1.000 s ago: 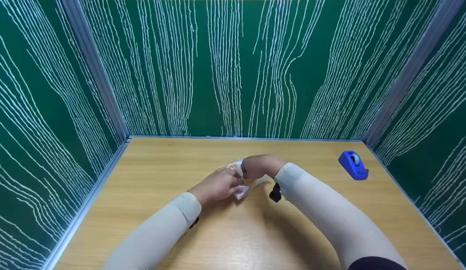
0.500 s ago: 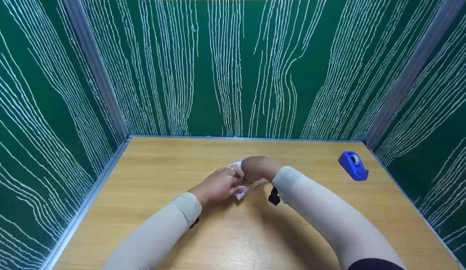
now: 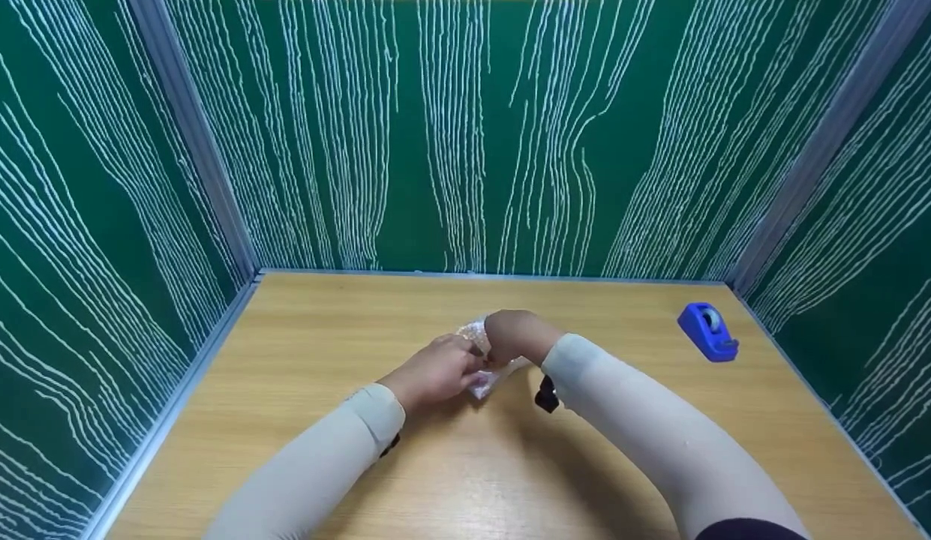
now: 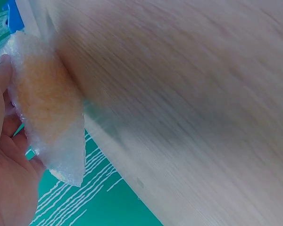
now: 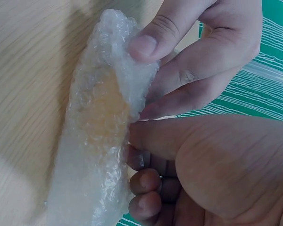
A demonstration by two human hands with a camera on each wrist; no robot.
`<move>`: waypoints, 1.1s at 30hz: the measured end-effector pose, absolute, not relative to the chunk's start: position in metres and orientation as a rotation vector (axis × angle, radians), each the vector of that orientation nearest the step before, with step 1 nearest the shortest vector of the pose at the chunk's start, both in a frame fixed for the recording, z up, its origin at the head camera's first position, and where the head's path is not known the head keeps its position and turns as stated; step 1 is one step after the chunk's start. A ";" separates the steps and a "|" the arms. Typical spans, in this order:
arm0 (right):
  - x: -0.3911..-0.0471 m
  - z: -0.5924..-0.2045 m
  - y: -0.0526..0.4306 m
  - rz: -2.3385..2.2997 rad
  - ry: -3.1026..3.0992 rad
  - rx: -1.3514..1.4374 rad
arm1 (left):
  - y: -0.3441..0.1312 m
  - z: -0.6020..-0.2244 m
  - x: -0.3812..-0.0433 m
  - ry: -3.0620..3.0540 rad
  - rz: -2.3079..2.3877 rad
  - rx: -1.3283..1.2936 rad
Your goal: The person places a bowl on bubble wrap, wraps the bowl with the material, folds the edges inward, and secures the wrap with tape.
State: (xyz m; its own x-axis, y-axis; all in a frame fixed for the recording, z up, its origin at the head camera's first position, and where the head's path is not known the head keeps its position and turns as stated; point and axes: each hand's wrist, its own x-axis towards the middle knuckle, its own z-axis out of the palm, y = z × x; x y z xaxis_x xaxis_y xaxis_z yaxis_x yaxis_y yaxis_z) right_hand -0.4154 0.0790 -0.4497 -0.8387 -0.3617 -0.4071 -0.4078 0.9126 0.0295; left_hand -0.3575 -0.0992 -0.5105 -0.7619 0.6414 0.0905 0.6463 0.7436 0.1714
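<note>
A bubble-wrapped bundle [image 3: 471,330] with something orange-yellow inside lies low over the table, between both hands. In the right wrist view, my left hand [image 5: 198,56] pinches the upper part of the bubble wrap [image 5: 96,117], thumb on top and fingers behind. My right hand [image 5: 217,174] holds the side edge there, its thumb against the wrap and its other fingers curled. From above, the left hand [image 3: 435,371] covers the bundle's left side and the right hand [image 3: 519,334] its right side. The wrapped thing's exact kind is hidden.
A blue tape dispenser [image 3: 707,331] with a roll stands at the right of the wooden table [image 3: 322,322]. Green walls [image 3: 405,150] with white wavy lines enclose the table's back and sides. Grey metal posts [image 3: 191,135] stand at the corners.
My right hand has shifted slightly left and closer in against the bundle. The clear strip beside it now shows less. My left hand stays nearly still.
</note>
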 end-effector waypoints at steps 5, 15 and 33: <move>-0.414 -0.451 0.081 0.119 2.708 -0.586 | -0.100 -0.510 -0.357 -2.910 -0.319 -1.070; -0.411 -0.454 0.092 0.056 2.815 -0.660 | -0.100 -0.511 -0.356 -2.890 -0.367 -1.088; -0.422 -0.458 0.111 -0.148 2.788 -0.552 | -0.100 -0.513 -0.357 -2.932 -0.406 -1.054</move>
State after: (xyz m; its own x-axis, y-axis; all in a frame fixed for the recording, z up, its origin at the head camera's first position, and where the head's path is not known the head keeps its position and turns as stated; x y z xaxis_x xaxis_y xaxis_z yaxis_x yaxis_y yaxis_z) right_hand -0.4217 0.1106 -0.4577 -0.8829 -0.3869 -0.2660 -0.3565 0.9211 -0.1564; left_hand -0.3571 -0.0997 -0.5135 -0.7749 0.6261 0.0867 0.6261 0.7416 0.2411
